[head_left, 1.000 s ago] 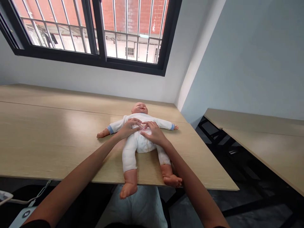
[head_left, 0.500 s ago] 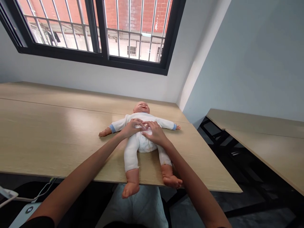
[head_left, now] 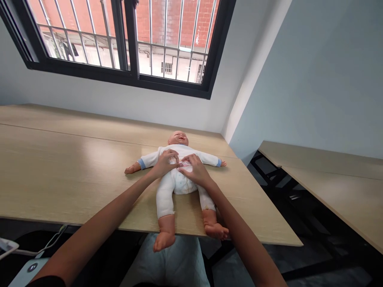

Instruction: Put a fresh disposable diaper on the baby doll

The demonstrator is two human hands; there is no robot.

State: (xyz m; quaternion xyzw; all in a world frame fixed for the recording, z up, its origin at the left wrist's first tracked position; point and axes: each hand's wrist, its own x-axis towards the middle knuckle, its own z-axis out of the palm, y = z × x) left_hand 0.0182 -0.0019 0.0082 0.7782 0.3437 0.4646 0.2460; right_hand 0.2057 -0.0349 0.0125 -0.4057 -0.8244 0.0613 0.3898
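A baby doll [head_left: 176, 181] in a white romper with blue cuffs lies on its back on the wooden table [head_left: 74, 175], head toward the window, arms spread, bare feet hanging past the front edge. My left hand [head_left: 164, 162] and my right hand [head_left: 193, 168] meet on the doll's belly. Both have their fingers curled and pinched on the front of the romper at the middle of the torso.
A barred window [head_left: 125, 40] fills the wall behind the table. A second wooden table [head_left: 329, 175] stands at the right across a gap with dark table frames beneath. A white cable and a device [head_left: 18, 255] lie at the lower left below the table edge.
My fingers have curled in closer together on the doll's belly. The view has shifted slightly; the doll has stayed in place.
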